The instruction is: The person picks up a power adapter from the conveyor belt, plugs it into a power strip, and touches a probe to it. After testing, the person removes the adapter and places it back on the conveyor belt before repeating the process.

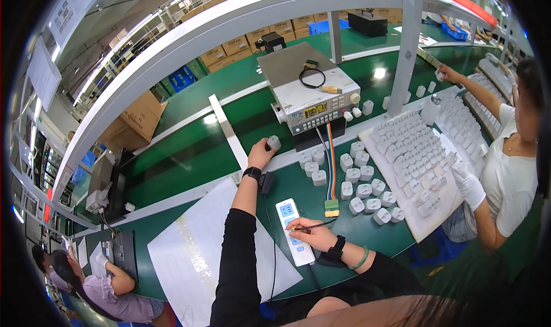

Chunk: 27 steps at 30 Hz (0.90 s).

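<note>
— What have your hands got?

— My left hand [261,153] is stretched out over the green counter [189,155], its fingers [268,146] clamped on a small grey-white adapter [274,142], held just in front of the grey test instrument [313,97]. My right hand [313,233] rests by the white power strip [295,231], fingers pinched together on a thin black probe [313,226] whose tip touches the strip.

— And around them?

— More adapters [361,189] stand in a loose group on the counter to my right, near a green connector [331,206] on a striped ribbon cable. A white sheet [195,252] lies to my left. A person in white gloves [469,184] works at a tray of adapters [413,155] beside me.
</note>
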{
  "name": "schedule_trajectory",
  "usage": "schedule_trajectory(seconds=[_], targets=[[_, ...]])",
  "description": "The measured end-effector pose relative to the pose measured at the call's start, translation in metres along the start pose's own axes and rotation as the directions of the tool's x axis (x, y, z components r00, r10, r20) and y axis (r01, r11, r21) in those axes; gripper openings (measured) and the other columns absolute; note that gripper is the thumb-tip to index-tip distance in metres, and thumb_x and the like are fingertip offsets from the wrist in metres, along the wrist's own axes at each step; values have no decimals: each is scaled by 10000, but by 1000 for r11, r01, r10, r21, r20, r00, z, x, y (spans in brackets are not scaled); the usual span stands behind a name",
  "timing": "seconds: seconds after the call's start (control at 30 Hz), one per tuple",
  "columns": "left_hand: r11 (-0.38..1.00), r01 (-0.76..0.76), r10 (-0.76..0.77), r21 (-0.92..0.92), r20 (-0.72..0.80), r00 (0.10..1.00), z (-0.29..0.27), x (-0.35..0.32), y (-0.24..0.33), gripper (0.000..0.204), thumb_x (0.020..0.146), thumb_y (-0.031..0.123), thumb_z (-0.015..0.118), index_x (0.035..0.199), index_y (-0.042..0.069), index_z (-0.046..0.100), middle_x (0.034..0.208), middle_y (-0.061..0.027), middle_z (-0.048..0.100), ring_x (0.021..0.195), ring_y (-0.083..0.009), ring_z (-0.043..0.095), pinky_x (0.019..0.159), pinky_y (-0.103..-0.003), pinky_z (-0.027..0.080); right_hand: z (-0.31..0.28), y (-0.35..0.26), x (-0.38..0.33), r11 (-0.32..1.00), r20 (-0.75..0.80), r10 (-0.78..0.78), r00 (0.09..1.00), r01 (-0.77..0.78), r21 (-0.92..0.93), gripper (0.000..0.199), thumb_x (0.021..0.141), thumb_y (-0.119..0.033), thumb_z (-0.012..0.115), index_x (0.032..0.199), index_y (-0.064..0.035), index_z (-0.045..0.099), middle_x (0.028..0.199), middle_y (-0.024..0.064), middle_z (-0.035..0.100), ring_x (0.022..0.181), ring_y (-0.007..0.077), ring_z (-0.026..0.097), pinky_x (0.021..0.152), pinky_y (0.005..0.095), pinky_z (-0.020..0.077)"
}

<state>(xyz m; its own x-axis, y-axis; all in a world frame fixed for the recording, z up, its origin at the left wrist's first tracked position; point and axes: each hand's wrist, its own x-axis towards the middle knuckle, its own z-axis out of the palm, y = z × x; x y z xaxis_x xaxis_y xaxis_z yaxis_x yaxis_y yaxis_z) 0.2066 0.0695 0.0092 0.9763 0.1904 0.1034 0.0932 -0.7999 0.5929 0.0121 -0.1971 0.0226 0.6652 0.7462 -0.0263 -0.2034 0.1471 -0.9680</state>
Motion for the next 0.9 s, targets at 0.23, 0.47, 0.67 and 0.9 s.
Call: schedule_trajectory(seconds=[0.23, 0.47, 0.67, 0.9], targets=[[981, -189, 164, -45, -331, 929, 4, -16, 14, 431, 763, 193, 693, 1158, 63, 580, 1167, -135, 560, 858, -239, 617, 720, -330, 505, -1, 8, 0, 1000, -13, 8, 1000, -8, 11, 184, 883, -87, 621, 1063, -56, 595, 894, -38, 574, 803, 19, 520, 725, 184, 440], [898, -75, 177, -433, 202, 963, 8, -63, 26, 528, 787, 95, 683, 1275, 77, 481, 1167, -71, 560, 710, -97, 583, 664, -230, 474, 2, 8, 3, 999, 3, -30, 1000, 30, 14, 177, 887, -101, 625, 1054, -51, 597, 870, -49, 570, 774, 5, 500, 700, 171, 433], [764, -106, 294, -636, 197, 935, 30, -79, 47, 529, 825, 89, 664, 1318, 95, 470, 1264, -67, 521, 729, -80, 578, 687, -216, 476, -3, 13, 5, 999, -7, -25, 1000, 25, 38, 166, 888, -96, 622, 1046, -51, 599, 856, -62, 564, 743, -4, 476, 667, 169, 422], [712, -27, 276, -701, 245, 929, 36, -77, 38, 570, 830, 103, 673, 1351, 100, 444, 1249, -84, 530, 694, -63, 547, 678, -213, 474, -2, 10, 5, 1000, -1, -2, 1000, 2, -2, 171, 886, -99, 626, 1050, -58, 598, 834, -69, 554, 736, -5, 476, 665, 164, 420]])
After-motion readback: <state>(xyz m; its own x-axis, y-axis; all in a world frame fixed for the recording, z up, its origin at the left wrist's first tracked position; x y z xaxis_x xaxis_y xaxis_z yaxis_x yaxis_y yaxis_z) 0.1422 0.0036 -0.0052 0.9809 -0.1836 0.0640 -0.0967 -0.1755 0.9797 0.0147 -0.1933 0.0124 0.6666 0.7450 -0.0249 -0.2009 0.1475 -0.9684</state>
